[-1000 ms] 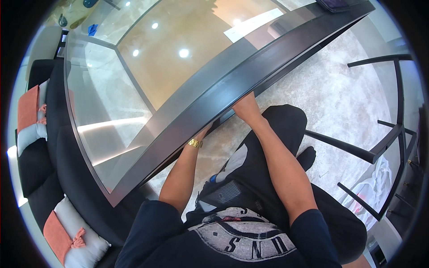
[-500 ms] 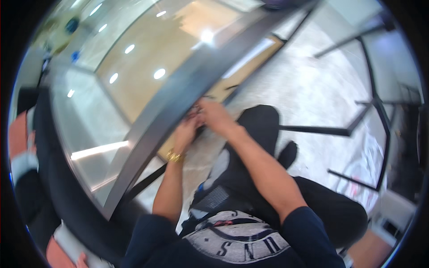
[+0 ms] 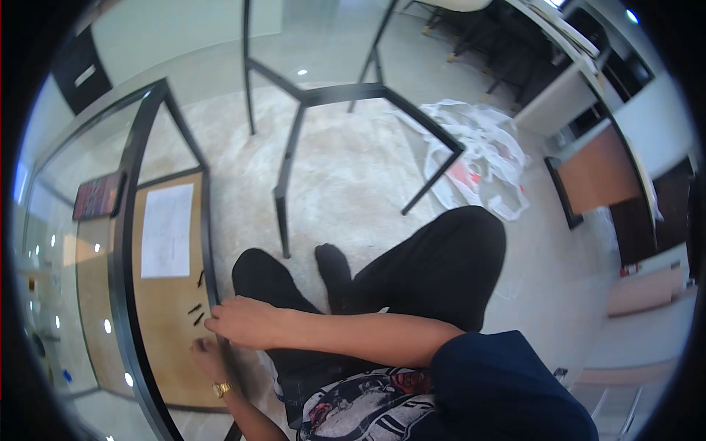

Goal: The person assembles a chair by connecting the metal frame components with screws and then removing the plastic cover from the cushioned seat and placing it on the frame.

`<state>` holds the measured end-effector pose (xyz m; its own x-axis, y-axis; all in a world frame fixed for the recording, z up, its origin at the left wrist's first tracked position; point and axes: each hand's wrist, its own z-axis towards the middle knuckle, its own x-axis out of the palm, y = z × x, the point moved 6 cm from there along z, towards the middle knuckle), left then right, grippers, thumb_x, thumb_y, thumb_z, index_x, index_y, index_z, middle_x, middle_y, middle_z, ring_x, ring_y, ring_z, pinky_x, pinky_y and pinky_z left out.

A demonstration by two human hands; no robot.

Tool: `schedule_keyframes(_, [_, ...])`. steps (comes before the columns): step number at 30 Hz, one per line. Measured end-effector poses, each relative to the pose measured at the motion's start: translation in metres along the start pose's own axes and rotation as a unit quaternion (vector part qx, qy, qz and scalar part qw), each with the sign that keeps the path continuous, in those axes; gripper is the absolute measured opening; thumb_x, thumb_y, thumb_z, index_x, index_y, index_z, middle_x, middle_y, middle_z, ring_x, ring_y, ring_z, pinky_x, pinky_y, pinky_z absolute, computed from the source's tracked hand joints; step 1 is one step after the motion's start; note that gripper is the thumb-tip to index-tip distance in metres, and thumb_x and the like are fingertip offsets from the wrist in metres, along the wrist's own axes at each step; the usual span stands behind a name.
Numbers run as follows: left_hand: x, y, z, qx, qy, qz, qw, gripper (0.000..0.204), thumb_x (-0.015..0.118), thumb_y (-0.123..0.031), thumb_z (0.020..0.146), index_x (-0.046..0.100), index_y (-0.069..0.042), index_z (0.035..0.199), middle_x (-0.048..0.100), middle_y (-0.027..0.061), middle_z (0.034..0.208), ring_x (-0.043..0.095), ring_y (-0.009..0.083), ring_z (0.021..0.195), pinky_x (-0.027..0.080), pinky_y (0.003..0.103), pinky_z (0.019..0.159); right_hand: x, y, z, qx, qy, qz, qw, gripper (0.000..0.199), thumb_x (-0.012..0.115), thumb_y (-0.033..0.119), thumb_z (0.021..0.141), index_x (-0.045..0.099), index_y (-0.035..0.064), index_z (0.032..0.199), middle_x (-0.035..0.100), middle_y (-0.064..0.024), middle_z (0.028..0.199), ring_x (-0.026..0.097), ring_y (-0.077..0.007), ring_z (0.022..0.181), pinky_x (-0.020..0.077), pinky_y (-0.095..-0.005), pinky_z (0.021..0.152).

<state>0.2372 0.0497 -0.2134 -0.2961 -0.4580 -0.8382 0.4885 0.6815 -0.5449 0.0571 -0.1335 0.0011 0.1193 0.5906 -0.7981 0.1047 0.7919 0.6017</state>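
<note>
Your left hand [image 3: 208, 358], gold watch [image 3: 223, 389] on its wrist, lies open and flat on the wooden board [image 3: 158, 345]. Your right hand [image 3: 243, 322] reaches across just above it, fingers curled at the black frame [image 3: 209, 250]; whether they grip anything, I cannot tell. Small black screws [image 3: 195, 309] lie just beyond your hands, and a paper sheet [image 3: 167, 229] farther out.

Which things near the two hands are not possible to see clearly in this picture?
- Head view: left hand fingers, partly hidden behind the black frame.
- Right hand fingertips: grip unclear, seen from behind.
- Small black pieces on the brown board: too small to identify.
- White sheet: print too small.
</note>
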Motion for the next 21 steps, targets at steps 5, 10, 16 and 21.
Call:
schedule_keyframes(5, [0.005,0.03,0.002,0.006,-0.038,0.058,0.998,0.024,0.061,-0.012,0.096,0.067,0.006,0.11,0.061,0.0249,0.111,0.062,0.0439,0.1,0.05,0.051,0.089,-0.148,0.036,-0.124,-0.003,-0.158,-0.023,0.987,0.036,0.07,0.021,0.093,0.061,0.0041,0.124,0.065,-0.0141,0.118,0.062,-0.0327,0.114,0.0509,-0.0459,0.096])
schedule_keyframes(10, [-0.009,0.012,-0.004,0.016,-0.084,0.079,0.993,0.04,0.062,-0.011,0.094,0.061,0.0,0.132,0.057,0.0262,0.115,0.061,0.0452,0.108,0.05,0.051,0.091,-0.239,0.014,-0.386,0.21,-0.668,-0.036,0.713,0.014,0.06,0.004,0.103,0.066,0.0001,0.115,0.072,-0.01,0.104,0.068,-0.0181,0.092,0.0552,-0.0303,0.083])
schedule_keyframes(16, [0.041,-0.05,-0.05,0.16,0.062,-0.119,0.978,0.048,0.059,-0.02,0.101,0.054,0.005,0.141,0.057,0.0275,0.13,0.057,0.0411,0.123,0.045,0.047,0.107,0.039,-0.137,-0.552,0.613,-0.444,0.08,0.649,0.036,0.057,0.016,0.104,0.05,0.0046,0.137,0.05,-0.0139,0.131,0.047,-0.024,0.121,0.0449,-0.0379,0.099])
schedule_keyframes(21, [0.132,-0.06,-0.132,0.106,0.381,-0.12,0.911,0.052,0.058,-0.015,0.099,0.05,0.008,0.145,0.059,0.0271,0.13,0.058,0.0364,0.125,0.043,0.043,0.111,0.224,-0.091,-0.554,0.717,-0.112,0.073,0.684,0.084,0.067,0.032,0.096,0.023,0.0111,0.165,0.02,-0.0307,0.167,0.023,-0.0474,0.155,0.0349,-0.0632,0.118])
